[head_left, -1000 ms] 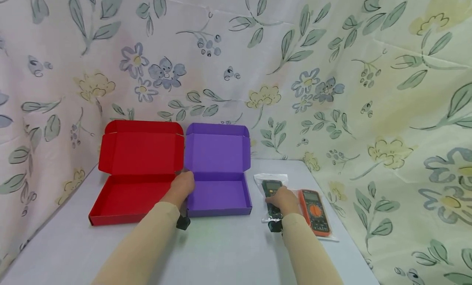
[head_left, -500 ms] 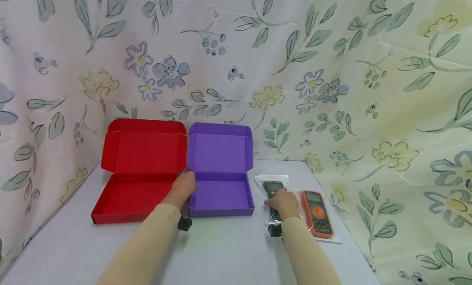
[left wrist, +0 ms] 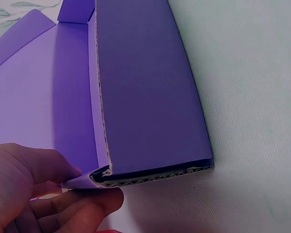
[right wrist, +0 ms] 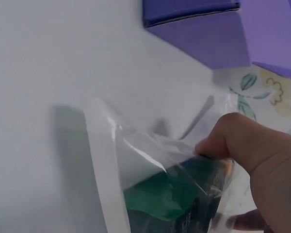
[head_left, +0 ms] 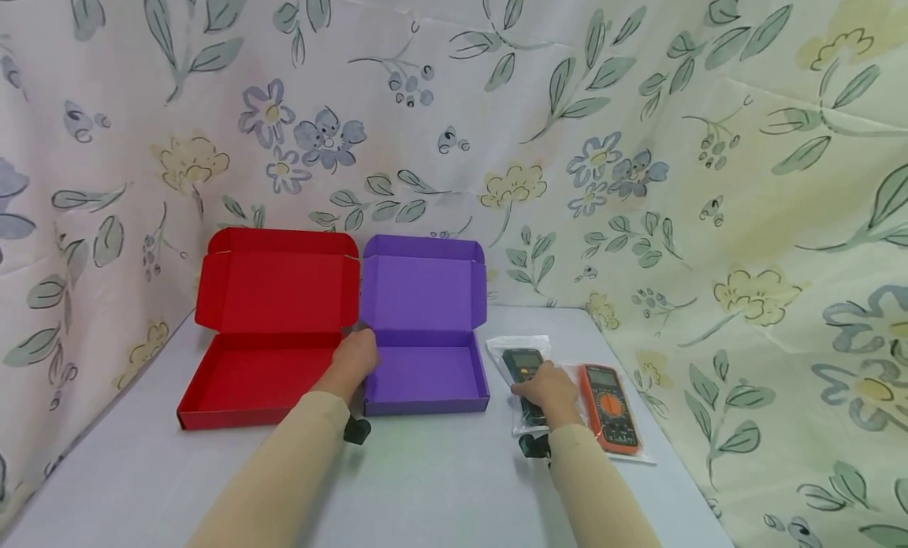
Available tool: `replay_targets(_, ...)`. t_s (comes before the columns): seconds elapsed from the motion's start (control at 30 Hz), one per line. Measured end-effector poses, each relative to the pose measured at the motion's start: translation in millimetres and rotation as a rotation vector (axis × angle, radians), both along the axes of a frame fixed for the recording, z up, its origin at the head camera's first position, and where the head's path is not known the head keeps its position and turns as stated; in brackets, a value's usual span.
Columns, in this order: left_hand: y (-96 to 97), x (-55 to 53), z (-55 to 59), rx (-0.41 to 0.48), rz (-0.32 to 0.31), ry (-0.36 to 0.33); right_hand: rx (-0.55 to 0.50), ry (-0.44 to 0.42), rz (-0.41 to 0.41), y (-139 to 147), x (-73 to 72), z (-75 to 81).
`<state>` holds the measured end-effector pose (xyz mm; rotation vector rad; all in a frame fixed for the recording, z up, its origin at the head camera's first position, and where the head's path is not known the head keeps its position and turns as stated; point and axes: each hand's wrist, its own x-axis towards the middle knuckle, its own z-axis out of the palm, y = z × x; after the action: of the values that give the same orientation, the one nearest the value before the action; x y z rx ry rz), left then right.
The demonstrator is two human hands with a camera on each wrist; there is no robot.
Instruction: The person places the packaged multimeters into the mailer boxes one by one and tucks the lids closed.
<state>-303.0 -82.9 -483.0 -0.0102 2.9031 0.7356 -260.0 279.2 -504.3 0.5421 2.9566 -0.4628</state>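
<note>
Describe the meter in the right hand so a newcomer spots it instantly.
On the white table, find the open purple box. To its right, nearer than the orange meter, the right hand grips the dark meter in a clear bag. Its dark green casing sets it apart from its neighbour's bright orange.

We are wearing long, pale cream sleeves, the left sleeve [head_left: 273, 473] and right sleeve [head_left: 603, 489] both looking plain and unpatterned, and both ending in simple cuffs around the wrists. On the left wrist we are wearing a small, black, angular camera block [head_left: 357, 430]; on the right wrist we are wearing a similar dark block [head_left: 535, 445]. Past the cuffs, our left hand [head_left: 355, 356] and right hand [head_left: 553, 388] are showing bare.
</note>
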Motion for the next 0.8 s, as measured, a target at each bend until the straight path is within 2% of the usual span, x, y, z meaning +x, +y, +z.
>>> replay_targets(0.27,-0.4,-3.9,-2.5,0.001,-0.002,-0.009,-0.097,0.029,0.035,4.4,5.0,15.1)
replay_targets(0.47,0.1,-4.7,-0.6,-0.005,-0.016,-0.014,-0.112,0.055,0.035,1.7,9.2,29.3)
replay_targets(0.8,2.3,-2.4,0.0,-0.002,-0.002,0.004,-0.133,0.102,0.06,-9.1,13.2,43.1)
